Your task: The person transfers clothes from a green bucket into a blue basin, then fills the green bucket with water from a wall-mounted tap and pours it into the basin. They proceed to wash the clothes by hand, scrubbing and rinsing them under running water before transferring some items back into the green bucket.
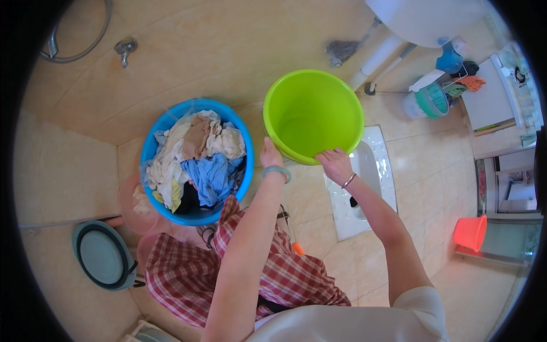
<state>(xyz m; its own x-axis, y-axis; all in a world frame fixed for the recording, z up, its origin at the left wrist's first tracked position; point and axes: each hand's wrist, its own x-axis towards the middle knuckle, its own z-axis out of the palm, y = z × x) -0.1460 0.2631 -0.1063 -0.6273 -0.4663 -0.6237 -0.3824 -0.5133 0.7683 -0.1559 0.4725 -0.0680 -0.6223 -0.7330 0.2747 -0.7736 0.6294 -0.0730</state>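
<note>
A blue tub heaped with mixed laundry in white, tan, blue and yellow is seen left of centre. A grey-blue collapsed basin is propped at lower left. A metal tap and a looped hose are noted on the beige tiled wall at upper left. A white squat toilet pan is set into the floor right of centre. A small orange bucket stands at lower right. A white sink with its drain pipe is recorded at top right, with a teal-rimmed container below it.
</note>
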